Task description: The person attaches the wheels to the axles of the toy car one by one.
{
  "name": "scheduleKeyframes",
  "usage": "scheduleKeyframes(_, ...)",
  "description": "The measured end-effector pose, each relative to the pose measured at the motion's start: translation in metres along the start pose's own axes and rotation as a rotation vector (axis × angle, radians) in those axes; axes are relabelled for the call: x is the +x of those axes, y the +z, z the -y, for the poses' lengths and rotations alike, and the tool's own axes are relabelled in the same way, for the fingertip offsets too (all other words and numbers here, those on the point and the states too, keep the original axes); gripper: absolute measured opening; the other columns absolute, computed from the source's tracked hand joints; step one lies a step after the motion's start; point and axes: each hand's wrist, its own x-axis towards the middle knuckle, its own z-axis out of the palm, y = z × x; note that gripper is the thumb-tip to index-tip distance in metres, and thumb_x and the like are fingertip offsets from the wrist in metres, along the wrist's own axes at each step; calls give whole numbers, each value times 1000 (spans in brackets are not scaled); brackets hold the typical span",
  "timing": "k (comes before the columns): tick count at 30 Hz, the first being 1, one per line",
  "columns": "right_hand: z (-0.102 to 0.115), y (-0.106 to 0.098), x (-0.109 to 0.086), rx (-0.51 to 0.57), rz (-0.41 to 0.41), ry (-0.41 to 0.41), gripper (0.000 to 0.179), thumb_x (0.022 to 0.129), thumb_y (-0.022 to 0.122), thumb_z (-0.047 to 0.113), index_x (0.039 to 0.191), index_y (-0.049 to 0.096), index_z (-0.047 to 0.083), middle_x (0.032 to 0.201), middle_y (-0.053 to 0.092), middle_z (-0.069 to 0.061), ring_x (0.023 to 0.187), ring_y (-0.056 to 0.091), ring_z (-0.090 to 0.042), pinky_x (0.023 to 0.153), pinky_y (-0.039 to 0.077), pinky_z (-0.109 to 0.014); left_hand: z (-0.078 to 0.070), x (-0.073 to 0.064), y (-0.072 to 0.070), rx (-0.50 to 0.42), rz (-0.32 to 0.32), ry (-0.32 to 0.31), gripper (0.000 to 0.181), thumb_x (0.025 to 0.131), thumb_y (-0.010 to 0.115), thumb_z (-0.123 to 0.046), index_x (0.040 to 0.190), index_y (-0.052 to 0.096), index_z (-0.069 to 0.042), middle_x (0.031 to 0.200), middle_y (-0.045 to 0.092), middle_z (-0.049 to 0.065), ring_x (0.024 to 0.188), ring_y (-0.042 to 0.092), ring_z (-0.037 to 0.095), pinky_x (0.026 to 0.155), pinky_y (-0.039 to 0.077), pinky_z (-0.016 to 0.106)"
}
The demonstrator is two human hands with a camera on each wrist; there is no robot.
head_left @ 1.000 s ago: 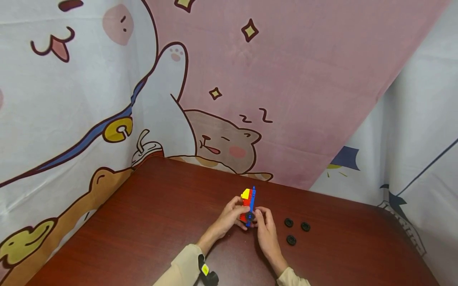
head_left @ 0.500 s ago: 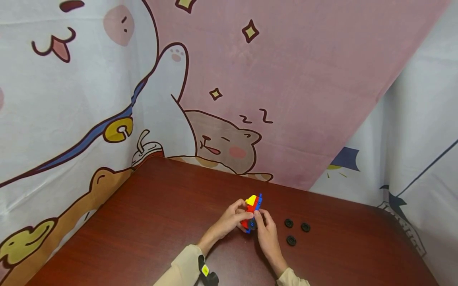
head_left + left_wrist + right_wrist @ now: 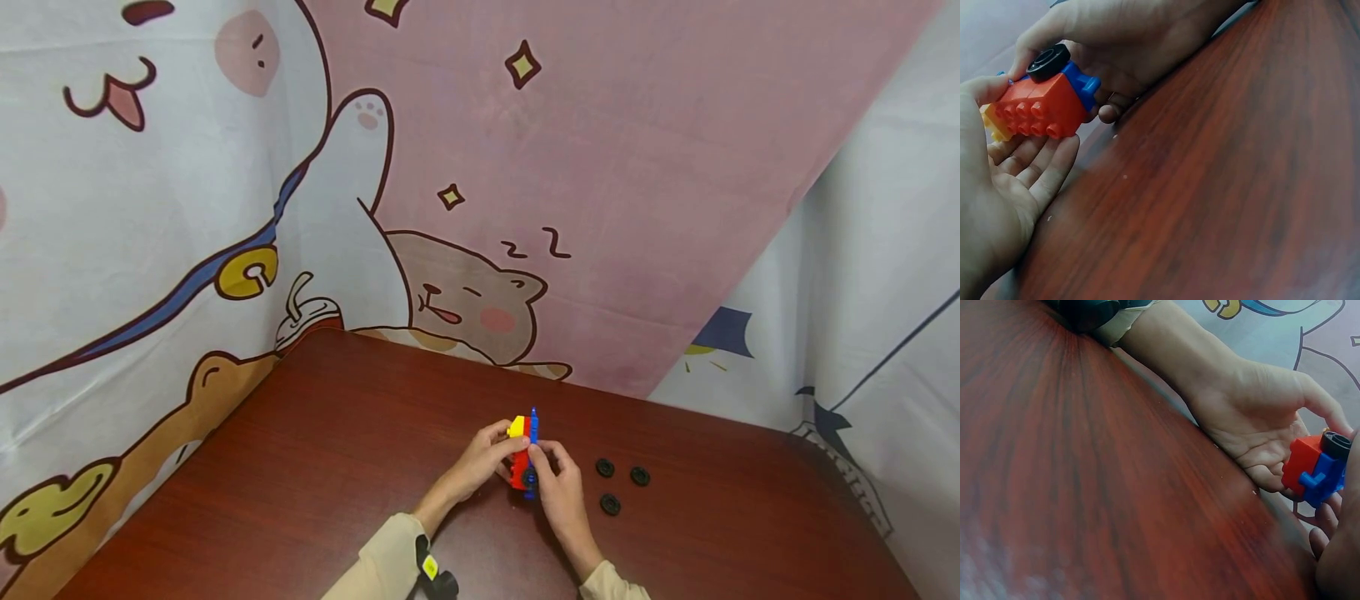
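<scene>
A toy block car [image 3: 520,472] with red bricks, a yellow brick and a blue base is held between both hands over the table. One black wheel [image 3: 1049,62] sits on the side of its blue base, uppermost in the left wrist view. My left hand [image 3: 478,462] grips the red and yellow side, thumb on top and fingers beneath. From the blue side my right hand [image 3: 562,493] holds the car, its thumb on the base near the wheel. The far side of the base is hidden by the right hand.
Three loose black wheels lie on the brown table right of the right hand: a near one [image 3: 611,504], a left one [image 3: 605,467] and a right one [image 3: 640,476]. A printed cartoon cloth [image 3: 480,208] hangs behind the table.
The car has come nearer the person, tilted to the right and turned upright again. My right hand has shifted from the wheel end to a grip farther up the blue base.
</scene>
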Motion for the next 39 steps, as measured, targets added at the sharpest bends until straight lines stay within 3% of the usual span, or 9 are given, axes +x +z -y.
scheduleKeyframes(7,7,-3,-4,6,-12,-30,29,103,55,26,119,65,5,105,65,-9,88,58,-6,77,51,-20,0,1,0,-23,-38,-20,33,97,61,-23,112,57,5,78,63,-5,67,60,7,53,53,23)
scheduleKeyframes(14,3,-4,-7,86,-91,-183,23,100,59,15,118,65,2,110,63,-12,93,57,-6,80,47,-15,-1,0,-1,-45,-43,-26,33,99,58,-24,112,56,6,78,61,-4,68,60,8,55,54,24)
scheduleKeyframes(20,3,-11,-12,115,-99,-235,23,99,60,11,118,63,-3,113,61,-15,94,56,-7,81,46,-17,-2,-1,0,-45,-54,-31,33,99,57,-25,111,56,5,78,60,-4,68,60,8,55,54,24)
scheduleKeyframes(26,-3,-32,-17,105,-140,-334,18,98,58,3,114,64,-4,110,61,-20,97,57,-8,81,46,-16,0,0,2,-44,-38,-42,33,98,58,-26,110,56,5,77,60,-4,67,58,7,55,53,23)
scheduleKeyframes(32,-10,-58,-22,99,-174,-439,20,95,54,-9,113,62,-10,106,62,-15,97,56,-7,82,45,-15,0,-1,0,-39,-38,-30,28,98,58,-24,106,56,3,75,58,-4,65,56,7,53,51,22)
scheduleKeyframes(39,-17,-78,-15,72,-220,-404,22,95,54,-9,116,60,-11,103,60,-11,95,54,-7,80,44,-15,-1,0,1,-49,-39,-21,29,99,58,-24,106,56,3,75,57,-4,65,56,7,53,52,22)
